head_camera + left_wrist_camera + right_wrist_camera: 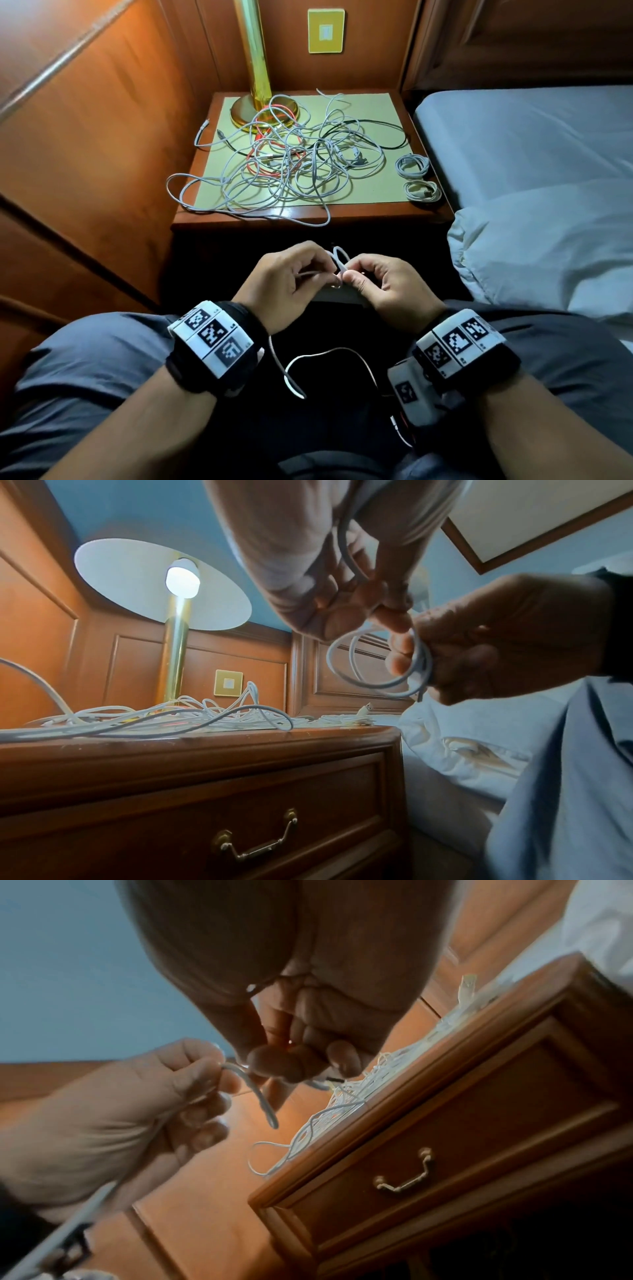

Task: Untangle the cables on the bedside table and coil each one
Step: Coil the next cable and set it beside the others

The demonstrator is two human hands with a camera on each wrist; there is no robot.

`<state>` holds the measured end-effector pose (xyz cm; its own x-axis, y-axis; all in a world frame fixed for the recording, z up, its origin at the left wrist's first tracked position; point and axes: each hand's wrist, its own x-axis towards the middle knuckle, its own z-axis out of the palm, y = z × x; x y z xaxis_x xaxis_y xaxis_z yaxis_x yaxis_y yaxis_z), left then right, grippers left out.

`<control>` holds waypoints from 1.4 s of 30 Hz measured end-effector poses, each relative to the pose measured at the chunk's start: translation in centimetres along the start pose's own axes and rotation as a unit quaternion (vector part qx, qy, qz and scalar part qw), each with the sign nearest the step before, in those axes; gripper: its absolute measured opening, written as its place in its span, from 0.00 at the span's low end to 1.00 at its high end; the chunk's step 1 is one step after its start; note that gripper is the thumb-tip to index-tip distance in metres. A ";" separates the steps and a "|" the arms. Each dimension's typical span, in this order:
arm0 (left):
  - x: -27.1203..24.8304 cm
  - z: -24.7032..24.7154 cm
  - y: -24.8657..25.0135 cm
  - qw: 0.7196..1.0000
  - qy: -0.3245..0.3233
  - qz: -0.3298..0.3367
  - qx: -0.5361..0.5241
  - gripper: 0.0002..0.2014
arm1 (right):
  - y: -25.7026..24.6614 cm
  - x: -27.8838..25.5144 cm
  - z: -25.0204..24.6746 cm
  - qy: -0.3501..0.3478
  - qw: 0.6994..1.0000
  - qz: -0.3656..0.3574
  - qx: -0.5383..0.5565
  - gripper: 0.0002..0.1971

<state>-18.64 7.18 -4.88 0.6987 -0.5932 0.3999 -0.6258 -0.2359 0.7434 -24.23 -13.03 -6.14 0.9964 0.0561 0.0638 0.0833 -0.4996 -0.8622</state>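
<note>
A tangle of white, grey, red and black cables (pixel 291 161) covers the bedside table (pixel 260 219). Two coiled white cables (pixel 412 165) (pixel 422 190) lie at its right edge. In front of the table, over my lap, both hands hold one white cable (pixel 339 255). My right hand (pixel 349 277) grips a small coil of it (pixel 377 664), fingers through the loops. My left hand (pixel 329 274) pinches the strand (pixel 260 1099) beside the coil. The cable's loose tail (pixel 308 363) hangs down between my wrists.
A brass lamp (pixel 253 109) stands at the table's back left, its base under some cables. Wood panelling closes the left side and the back. A bed with grey sheet (pixel 531 144) and white pillow (pixel 548 246) is on the right. A drawer with handle (pixel 257 842) sits below the tabletop.
</note>
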 end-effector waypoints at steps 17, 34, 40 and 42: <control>0.1 -0.6 -0.2 0.995 0.059 -0.074 0.008 0.16 | -1.1 0.3 0.2 -0.039 0.960 0.075 0.267 0.12; 0.5 -4.9 -3.8 0.974 0.130 -0.055 0.175 0.05 | -1.0 0.4 -4.1 -0.001 0.853 0.166 0.494 0.15; 0.0 -2.8 -3.7 0.979 0.076 -0.141 0.127 0.08 | -1.1 0.1 -3.4 -0.018 0.850 0.156 0.502 0.14; -0.3 -1.9 -3.2 0.980 0.023 -0.150 0.131 0.06 | -1.0 0.2 -3.4 -0.003 0.859 0.153 0.488 0.13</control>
<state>-16.23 9.58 -6.39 0.8763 -0.4323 0.2127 -0.4527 -0.5878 0.6705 -24.11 -15.46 -3.53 0.9687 0.0573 -0.2414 -0.2395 0.4711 -0.8490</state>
